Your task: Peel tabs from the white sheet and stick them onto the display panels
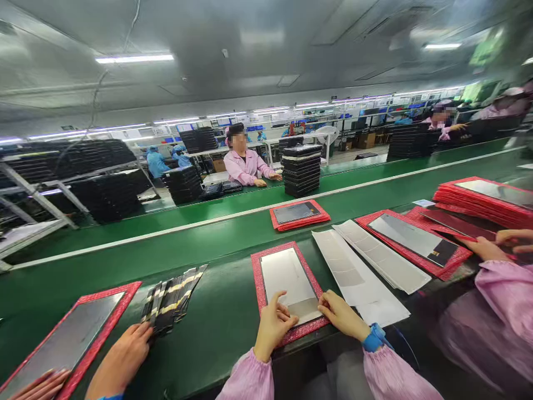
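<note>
A flat, light-faced display panel (pixel 285 272) with dark side borders lies on a red bubble-wrap sheet (pixel 257 278) at the bench's near edge. A greyish-beige band (pixel 306 307) crosses its lower end. My left hand (pixel 275 322) rests over the panel's lower left, fingers loosely bent and apart, the thumb near the band. At the lower right corner, my right hand (pixel 339 318), with a blue wrist strap (pixel 375 336), has its fingertips pressed together at the panel's edge. Whatever they pinch is too small to make out.
White sheets with film strips (pixel 345 266) lie to the right, beside another panel (pixel 410 236) on red wrap. Black strips (pixel 172 297) lie left, near a co-worker's hand (pixel 125 355). Another co-worker's hands (pixel 491 247) work at right. Black trays (pixel 302 172) stand across the green bench (pixel 216 230).
</note>
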A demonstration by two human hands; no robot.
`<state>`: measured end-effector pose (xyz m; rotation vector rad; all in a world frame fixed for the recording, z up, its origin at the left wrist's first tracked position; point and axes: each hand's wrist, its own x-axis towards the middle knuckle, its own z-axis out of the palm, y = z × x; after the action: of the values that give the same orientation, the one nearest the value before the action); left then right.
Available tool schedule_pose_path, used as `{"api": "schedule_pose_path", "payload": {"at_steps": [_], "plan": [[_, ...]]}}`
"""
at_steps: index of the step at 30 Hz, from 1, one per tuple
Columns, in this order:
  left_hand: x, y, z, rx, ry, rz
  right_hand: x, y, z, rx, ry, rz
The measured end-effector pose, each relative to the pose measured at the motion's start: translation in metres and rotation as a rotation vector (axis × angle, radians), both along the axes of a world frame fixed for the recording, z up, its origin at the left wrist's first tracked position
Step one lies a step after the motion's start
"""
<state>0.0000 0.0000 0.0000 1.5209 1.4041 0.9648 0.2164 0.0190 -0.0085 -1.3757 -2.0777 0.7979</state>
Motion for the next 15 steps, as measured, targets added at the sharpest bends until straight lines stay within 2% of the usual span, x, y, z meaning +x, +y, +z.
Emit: {"api": "schedule_pose_path", "payload": {"at_steps": [15], "plan": [[0.0005, 0.0000, -0.0039, -0.014, -0.032, -0.003, -0.0020, -0.0038, 0.0023, 0.018, -0.008, -0.025]]}}
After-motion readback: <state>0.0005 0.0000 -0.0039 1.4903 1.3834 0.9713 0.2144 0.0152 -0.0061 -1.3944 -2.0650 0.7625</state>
